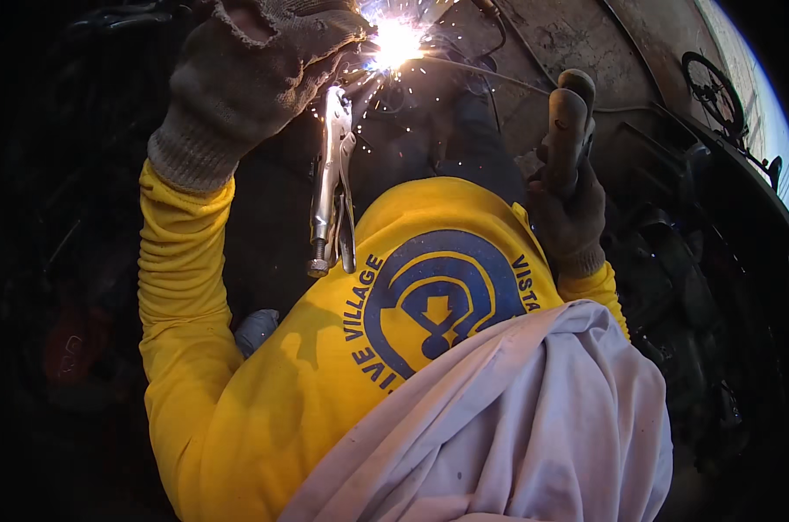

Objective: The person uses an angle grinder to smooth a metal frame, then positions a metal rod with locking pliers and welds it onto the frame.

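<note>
- Left hand (259,78), in a worn grey-brown knitted glove: fingers curled just beside the arc. Whether they grip anything, cannot tell; fingertips run into glare.
- Right hand (573,213), in a dark brown glove: closed around a grey-brown, round-ended electrode holder (566,130), well apart from the left.
- Thin, straight, pale welding rod (490,71): spans the gap between the hands, from the holder to the arc.
- Brilliant white-violet welding arc (397,45): just right of the left fingertips, throwing sparks. Joint itself washed out; bead not readable.
- Silver steel locking pliers (331,183): hang just below the left fingers, handles toward the body. What they bite on is unclear.
- Technique, my judgement: let the right wrist set rod angle and feed steadily as the tip burns back; keep the arc short, travel even.
- Left fingers look too near the heat. Steadying the work through the pliers' handles would give a safer hold.
- Left glove has a torn opening (245,24) near the knuckles; a sound leather one would suit better.
- Pale lilac draped cloth (533,418) lies over the yellow long-sleeved shirt (281,418), nearer the body than both hands: best kept clear of sparks.
</note>
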